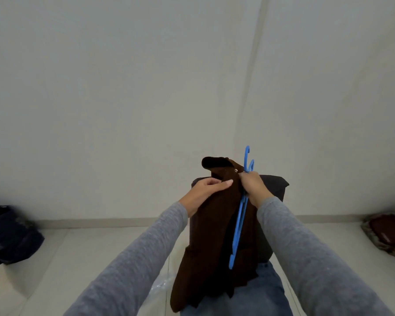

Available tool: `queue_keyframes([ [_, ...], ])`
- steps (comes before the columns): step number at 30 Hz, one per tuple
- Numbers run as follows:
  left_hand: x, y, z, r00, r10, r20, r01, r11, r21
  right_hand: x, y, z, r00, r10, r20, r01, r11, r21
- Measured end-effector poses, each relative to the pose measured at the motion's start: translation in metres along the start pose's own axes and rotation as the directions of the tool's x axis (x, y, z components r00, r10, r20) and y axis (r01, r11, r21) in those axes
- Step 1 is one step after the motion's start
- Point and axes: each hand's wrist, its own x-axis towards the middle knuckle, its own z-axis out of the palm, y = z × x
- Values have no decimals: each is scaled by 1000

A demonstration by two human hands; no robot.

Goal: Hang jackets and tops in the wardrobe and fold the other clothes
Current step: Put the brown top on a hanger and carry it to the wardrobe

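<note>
Both arms extend forward at centre. Left hand point(205, 188) pinches the brown garment point(212, 236) near its top edge. Right hand point(253, 187) grips garment and blue hanger point(241, 215) together, above the lap.

brown garment point(205, 236): matt, soft cloth (faintly fuzzy) | hanger point(240, 215): smooth blue plastic | sleeves point(132, 258): grey knit

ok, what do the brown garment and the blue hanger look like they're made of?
Brown garment: looks like a soft matte fabric, perhaps knit or fleece. It drapes in limp folds with no sheen, and the weave is too blurred to tell.
Blue hanger: likely moulded plastic with a smooth finish, going by the uniform bright colour and the thin bars and hook.
</note>
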Motion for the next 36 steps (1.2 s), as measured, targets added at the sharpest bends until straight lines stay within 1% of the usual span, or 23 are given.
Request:
queue_keyframes([
  [2,-1,0,5,1000,23,11,-24,995,93,-6,-2,-2,999,-26,-27,26,1000,-11],
  [4,0,1,8,995,86,-55,-77,987,138,-12,-4,-8,998,-48,-52,46,998,-30],
  [5,3,3,7,984,140,-113,-118,977,180,-16,-5,-12,997,-59,-48,58,998,-19],
  [6,6,7,4,965,204,-166,-156,952,263,-20,-7,-17,997,-75,-31,74,997,-8],
  [8,9,21,-3,926,319,-203,-219,891,398,-32,-12,-27,992,-122,26,123,992,-30],
  [9,10,33,-4,909,364,-202,-254,869,425,-40,-17,-35,987,-156,45,159,985,-66],
  [11,10,53,-13,884,413,-218,-292,853,433,-48,-22,-46,976,-207,73,217,961,-172],
  [14,4,86,-22,851,501,-157,-374,788,489,-60,-31,-64,959,-280,35,276,902,-333],
  [16,3,106,-25,831,544,-118,-412,744,526,-63,-34,-70,936,-350,-43,311,876,-368],
  [19,2,132,-28,809,584,-69,-438,677,592,-65,-42,-66,867,-472,-160,412,859,-306],
  [22,0,147,-31,806,592,-12,-430,599,675,-73,-57,-57,797,-568,-207,528,820,-220],
  [25,-5,155,-38,812,583,-23,-405,592,696,-81,-80,-49,762,-604,-232,601,794,-94],
  [28,-15,163,-45,806,591,-21,-404,576,711,-87,-104,-47,761,-601,-245,631,773,64],
  [31,-22,172,-52,813,582,-32,-390,583,713,-91,-125,-42,782,-589,-204,623,736,265],
  [36,-29,186,-55,841,539,-42,-365,625,690,-95,-151,-24,810,-567,-151,542,625,562],
])
